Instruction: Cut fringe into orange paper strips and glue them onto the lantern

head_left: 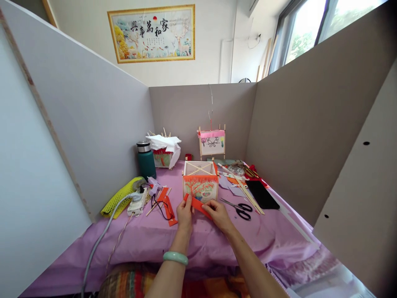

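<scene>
Between my hands is a strip of orange-red paper (198,204), held slanting down to the right in front of a square lantern. My left hand (185,211) pinches its left end. At its right end, my right hand (218,213) grips it with thumb and fingers. Just behind the strip, the lantern (202,188) stands upright on the table, with a wooden-stick frame, painted paper sides and an orange fringe along its top edge. Crossed sticks span its open top. Black-handled scissors (240,208) lie spread beside my right hand.
Left on the purple cloth (149,236) are more orange strips (168,207), a glue gun (154,186), a power strip (138,203) with cables, and a green bottle (145,161). On the right lie wooden sticks (251,198) and a black phone (262,194). Another lantern (212,142) is behind; grey panels surround the table.
</scene>
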`<state>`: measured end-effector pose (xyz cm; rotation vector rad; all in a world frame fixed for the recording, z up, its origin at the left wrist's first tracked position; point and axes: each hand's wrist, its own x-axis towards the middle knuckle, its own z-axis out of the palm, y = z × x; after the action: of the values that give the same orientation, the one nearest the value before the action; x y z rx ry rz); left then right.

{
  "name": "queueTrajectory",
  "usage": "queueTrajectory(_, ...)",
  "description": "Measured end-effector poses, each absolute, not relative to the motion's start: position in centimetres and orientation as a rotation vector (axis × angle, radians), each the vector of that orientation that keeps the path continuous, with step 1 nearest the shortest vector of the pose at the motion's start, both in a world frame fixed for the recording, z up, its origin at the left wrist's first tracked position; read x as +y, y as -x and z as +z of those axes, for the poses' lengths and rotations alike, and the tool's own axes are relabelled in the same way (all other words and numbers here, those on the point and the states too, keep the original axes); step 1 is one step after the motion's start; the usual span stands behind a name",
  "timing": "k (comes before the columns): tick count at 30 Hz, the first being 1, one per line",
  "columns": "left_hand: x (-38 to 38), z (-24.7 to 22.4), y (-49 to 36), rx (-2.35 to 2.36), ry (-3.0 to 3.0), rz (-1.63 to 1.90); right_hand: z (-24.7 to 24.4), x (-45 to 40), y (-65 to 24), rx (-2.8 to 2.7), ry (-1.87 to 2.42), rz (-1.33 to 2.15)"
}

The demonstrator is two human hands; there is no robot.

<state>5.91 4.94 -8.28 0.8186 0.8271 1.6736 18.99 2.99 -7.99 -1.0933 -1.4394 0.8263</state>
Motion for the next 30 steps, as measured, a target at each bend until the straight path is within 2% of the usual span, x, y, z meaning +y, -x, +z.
queueTrajectory(10, 4.68, -8.38, -6.34, 0.888, -1.09, 1.498, -8.26, 3.25, -19.05, -1.35, 1.055, 0.829)
queueTrajectory(16, 4.67, -7.99, -5.91, 0.789, -0.887, 1.651, -8.53, 3.36, -19.1, -1.345, 1.051, 0.859)
queueTrajectory(22, 4.38, -7.95, -6.02, 0.839, -1.003, 1.516, -8.43, 3.29, -19.19, -1.309, 1.046, 0.868)
queueTrajectory(30, 4.25, -7.42, -5.79, 0.778, -0.848, 1.554, -7.85, 2.76, -19.0, -1.302, 1.023, 0.879)
